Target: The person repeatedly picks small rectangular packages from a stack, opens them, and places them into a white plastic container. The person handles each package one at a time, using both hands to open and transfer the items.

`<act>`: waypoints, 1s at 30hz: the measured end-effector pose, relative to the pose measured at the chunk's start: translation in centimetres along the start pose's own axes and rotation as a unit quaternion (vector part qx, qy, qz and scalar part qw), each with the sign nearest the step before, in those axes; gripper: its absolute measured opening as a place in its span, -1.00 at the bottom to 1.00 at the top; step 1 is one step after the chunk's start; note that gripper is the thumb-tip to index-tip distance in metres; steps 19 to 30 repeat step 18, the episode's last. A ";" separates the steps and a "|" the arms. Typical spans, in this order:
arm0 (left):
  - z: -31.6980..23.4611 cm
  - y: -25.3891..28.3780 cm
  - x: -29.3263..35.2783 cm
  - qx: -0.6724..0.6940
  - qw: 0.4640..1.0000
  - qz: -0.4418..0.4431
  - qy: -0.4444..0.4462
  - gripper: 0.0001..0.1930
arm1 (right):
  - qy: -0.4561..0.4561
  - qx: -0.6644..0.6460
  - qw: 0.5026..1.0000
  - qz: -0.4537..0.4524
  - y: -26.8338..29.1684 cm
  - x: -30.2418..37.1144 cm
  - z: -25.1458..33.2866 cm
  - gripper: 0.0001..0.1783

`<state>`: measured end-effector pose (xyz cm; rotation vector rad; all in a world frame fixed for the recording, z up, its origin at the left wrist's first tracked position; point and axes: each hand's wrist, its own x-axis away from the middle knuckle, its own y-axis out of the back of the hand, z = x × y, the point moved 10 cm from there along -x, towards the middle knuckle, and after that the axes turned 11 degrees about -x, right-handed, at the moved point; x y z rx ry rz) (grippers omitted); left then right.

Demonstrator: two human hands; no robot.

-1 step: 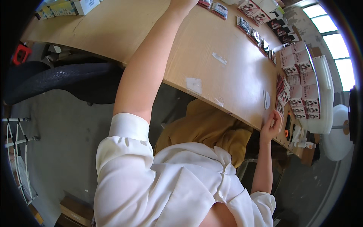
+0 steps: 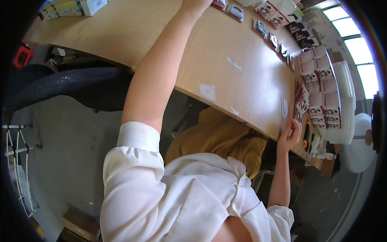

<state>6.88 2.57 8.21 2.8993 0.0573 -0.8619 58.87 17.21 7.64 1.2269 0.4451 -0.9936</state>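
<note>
My left arm stretches far across the wooden table (image 2: 157, 32). At the top edge of the picture is my left hand (image 2: 197, 5), its fingers cut off or hidden, beside small flat red-and-white packets (image 2: 235, 13). At the table's right-hand edge, my right hand (image 2: 288, 135) has its fingers curled in. It is just in front of a row of upright red-and-white packets (image 2: 300, 99). Whatever those fingers hold, if anything, I cannot make out. A white oval piece (image 2: 284, 108) lies on the table close to that hand.
Stacked printed boxes (image 2: 323, 88) stand at the right, with more packets (image 2: 272, 40) lined up at the far side. An orange-and-black tool (image 2: 305, 142) lies beyond my right hand. Cartons (image 2: 70, 9) sit far left. A black seat (image 2: 72, 82) is left of me.
</note>
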 end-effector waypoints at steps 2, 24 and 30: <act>0.2 0.5 0.0 0.047 0.998 0.013 0.030 -0.67 | -0.012 -0.005 1.000 0.005 -0.1 0.2 -0.4 -0.87; -6.5 -3.3 4.2 0.319 0.914 0.240 -0.066 -0.43 | -0.040 -0.058 0.995 -0.066 1.9 0.5 -1.6 -0.89; -6.5 -3.3 4.2 0.319 0.914 0.240 -0.066 -0.43 | -0.040 -0.058 0.995 -0.066 1.9 0.5 -1.6 -0.89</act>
